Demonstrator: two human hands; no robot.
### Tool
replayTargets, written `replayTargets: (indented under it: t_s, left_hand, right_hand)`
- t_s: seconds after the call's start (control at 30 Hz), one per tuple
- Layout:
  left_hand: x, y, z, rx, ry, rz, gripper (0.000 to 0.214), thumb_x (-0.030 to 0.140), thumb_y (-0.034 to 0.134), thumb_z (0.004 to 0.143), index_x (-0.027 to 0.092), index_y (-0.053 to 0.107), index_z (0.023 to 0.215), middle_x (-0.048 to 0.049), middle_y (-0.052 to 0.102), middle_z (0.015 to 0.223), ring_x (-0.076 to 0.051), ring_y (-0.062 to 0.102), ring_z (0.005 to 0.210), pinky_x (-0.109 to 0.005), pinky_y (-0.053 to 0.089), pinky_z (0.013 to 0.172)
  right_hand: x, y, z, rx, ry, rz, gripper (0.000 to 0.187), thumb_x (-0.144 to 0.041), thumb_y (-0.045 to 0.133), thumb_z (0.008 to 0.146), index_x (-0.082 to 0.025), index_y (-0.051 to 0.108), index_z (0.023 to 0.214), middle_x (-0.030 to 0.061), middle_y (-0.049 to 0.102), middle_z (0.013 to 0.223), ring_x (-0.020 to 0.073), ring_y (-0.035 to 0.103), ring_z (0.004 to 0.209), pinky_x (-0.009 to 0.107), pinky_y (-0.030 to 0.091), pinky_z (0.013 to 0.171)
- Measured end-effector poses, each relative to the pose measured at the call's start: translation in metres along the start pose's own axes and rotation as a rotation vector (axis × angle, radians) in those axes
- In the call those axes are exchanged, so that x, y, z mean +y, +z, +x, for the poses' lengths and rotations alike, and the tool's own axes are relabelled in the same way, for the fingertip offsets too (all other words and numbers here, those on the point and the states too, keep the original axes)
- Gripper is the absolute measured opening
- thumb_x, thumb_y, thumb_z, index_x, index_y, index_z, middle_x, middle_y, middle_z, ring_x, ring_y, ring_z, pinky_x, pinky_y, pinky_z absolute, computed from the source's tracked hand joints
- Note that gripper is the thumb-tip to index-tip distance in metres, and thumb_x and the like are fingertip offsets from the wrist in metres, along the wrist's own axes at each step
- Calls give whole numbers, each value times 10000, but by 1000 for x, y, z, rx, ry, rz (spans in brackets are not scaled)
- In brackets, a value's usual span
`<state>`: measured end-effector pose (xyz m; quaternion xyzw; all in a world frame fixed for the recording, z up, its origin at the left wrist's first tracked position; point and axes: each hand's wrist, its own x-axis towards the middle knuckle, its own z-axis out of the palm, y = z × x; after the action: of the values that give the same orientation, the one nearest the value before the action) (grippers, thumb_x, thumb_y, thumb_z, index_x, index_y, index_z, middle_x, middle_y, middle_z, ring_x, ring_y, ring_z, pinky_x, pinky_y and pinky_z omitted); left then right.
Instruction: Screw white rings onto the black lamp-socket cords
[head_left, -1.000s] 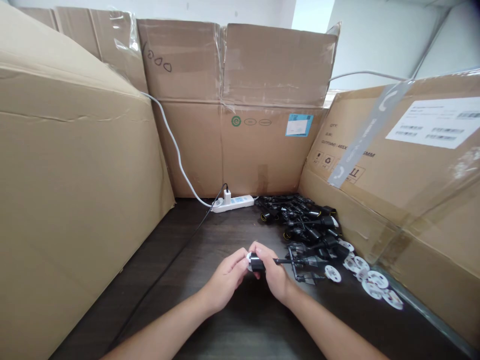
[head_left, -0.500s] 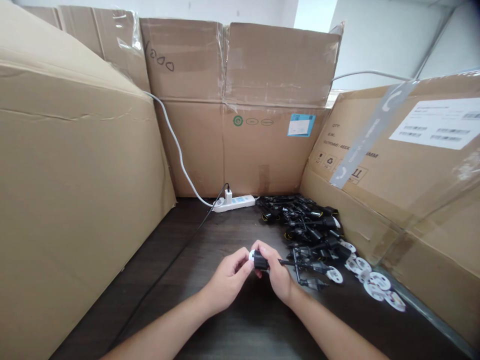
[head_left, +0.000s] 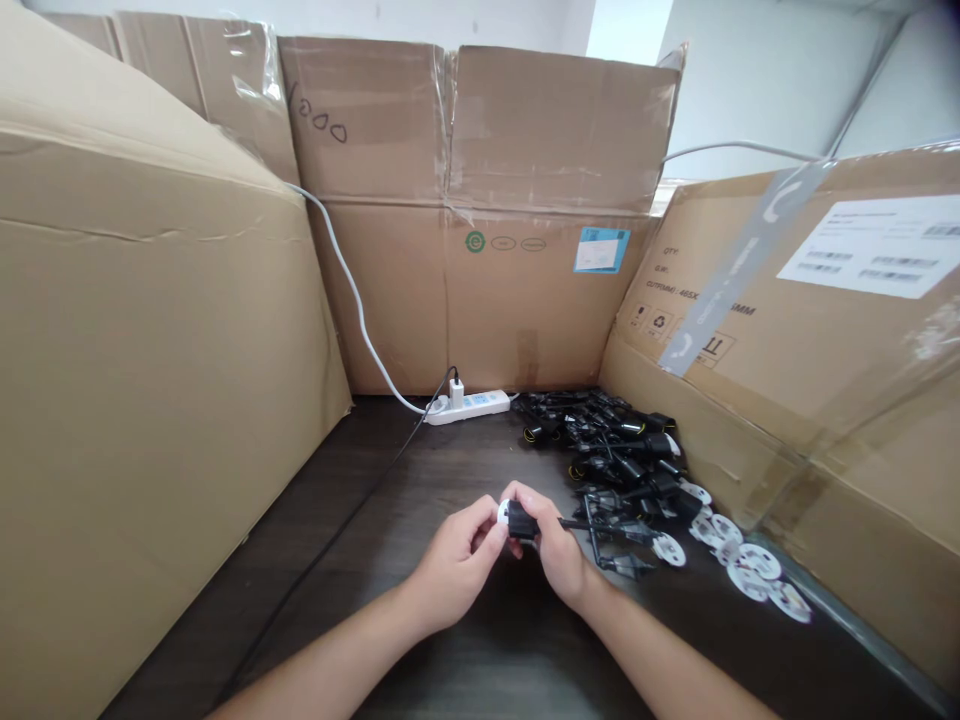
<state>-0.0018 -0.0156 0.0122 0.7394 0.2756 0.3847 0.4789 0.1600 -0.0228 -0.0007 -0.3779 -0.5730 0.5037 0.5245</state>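
Both hands grip one black plug [head_left: 520, 521] with a white cap: left hand [head_left: 455, 563] at the cap end, right hand [head_left: 559, 553] around the body, above the surface [head_left: 390, 560].

The right hand [head_left: 561, 555] and left hand [head_left: 456, 565] cover most of the small black part [head_left: 519, 520] (its white end just shows). The shipping label [head_left: 874, 245] runs off the right edge, print unreadable.
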Motion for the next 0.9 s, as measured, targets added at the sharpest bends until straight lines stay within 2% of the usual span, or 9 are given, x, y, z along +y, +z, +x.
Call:
replayTargets:
  t_s: [0.17, 0.27, 0.43, 0.6, 0.77, 0.9]
  left_hand:
    - [-1, 1, -1, -23, 4, -114, 340, 432, 474, 996, 153, 595, 841, -46, 664, 855, -172, 603, 825, -277, 439, 791]
    - [-1, 3, 1, -10, -3, -244, 312, 447, 511, 979, 153, 586, 903, -54, 664, 871, -181, 615, 845, -296, 452, 812]
    - [-1, 5, 4, -22, -103, -444, 323, 483, 584, 930, 163, 555, 892, -22, 631, 765, -137, 574, 692, -258, 446, 678]
    - [-3, 7, 2, -10, -43, -352, 285, 442, 567, 956, 159, 555, 923, -51, 651, 870, -163, 599, 845, -291, 445, 814]
    - [-2, 7, 0, -22, -74, -405, 284, 444, 562, 954, 161, 558, 940, -44, 640, 857, -161, 588, 824, -292, 448, 800]
    - [-2, 6, 0, -33, -67, -348, 298, 449, 536, 964, 153, 572, 963, -59, 638, 894, -171, 583, 845, -310, 453, 821]
  right_hand:
    - [1, -1, 0, -19, 13, 3, 420, -475, 367, 978, -199, 521, 703, -21, 488, 582, 132, 451, 518, 252, 387, 502]
    - [0, -1, 0, -8, -8, -46, 427, -488, 381, 981, -196, 519, 701, -27, 486, 570, 126, 450, 510, 251, 384, 511]
    - [0, -1, 0, 6, 11, -58, 426, -510, 379, 983, -198, 524, 732, -32, 483, 569, 126, 452, 505, 249, 380, 505]
    - [3, -1, 2, 14, 2, -26, 424, -503, 382, 981, -194, 546, 743, -31, 476, 589, 125, 448, 506, 244, 373, 488]
    - [5, -2, 2, 32, 3, -74, 429, -490, 364, 992, -193, 536, 734, -34, 478, 564, 122, 445, 494, 246, 375, 493]
    - [7, -3, 1, 25, 6, -133, 449, -513, 344, 1004, -197, 517, 737, -32, 492, 574, 124, 462, 506, 247, 388, 511]
